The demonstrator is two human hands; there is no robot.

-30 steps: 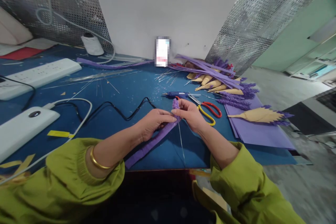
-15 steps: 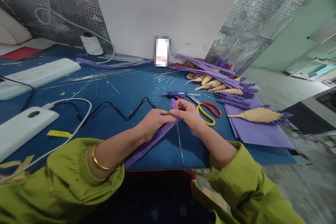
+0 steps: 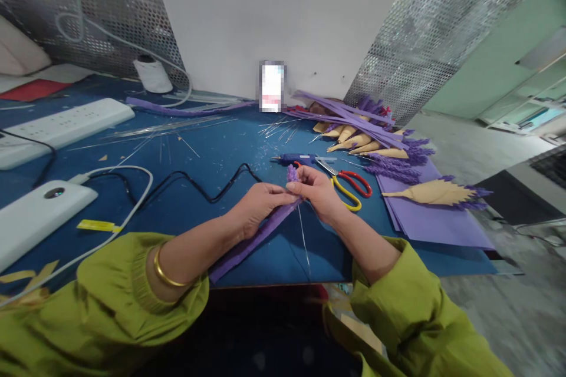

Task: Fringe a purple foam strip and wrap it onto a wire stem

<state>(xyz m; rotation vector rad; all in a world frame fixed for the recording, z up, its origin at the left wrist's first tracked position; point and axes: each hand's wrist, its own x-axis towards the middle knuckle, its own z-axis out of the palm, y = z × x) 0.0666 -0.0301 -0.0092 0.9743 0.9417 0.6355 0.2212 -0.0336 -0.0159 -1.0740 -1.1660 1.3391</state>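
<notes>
My left hand point(image 3: 260, 205) is closed, pinching a purple paper strip point(image 3: 247, 248) near its upper end. The rest of the strip slants down to the table's front edge, under my left forearm. Fingers of my right hand point(image 3: 319, 189) are closed round a small purple paper flower point(image 3: 292, 174), whose fluffy tip pokes up between the two hands. A thin wire stem point(image 3: 304, 235) hangs below it toward the table edge. Just behind my right hand lie scissors point(image 3: 354, 185) with red and yellow handles and a blue glue gun point(image 3: 297, 158).
Finished purple flowers wrapped in tan paper point(image 3: 360, 142) lie at the back right, with purple strips across them. One wrapped flower point(image 3: 431, 192) rests on purple paper sheets point(image 3: 451, 227). A phone point(image 3: 272, 87) leans at the back. Power strips point(image 3: 71, 126), cables and loose wires point(image 3: 163, 126) occupy the left.
The view has shifted very slightly. Both hands stay together at the purple flower, with no clear change in their grip.
</notes>
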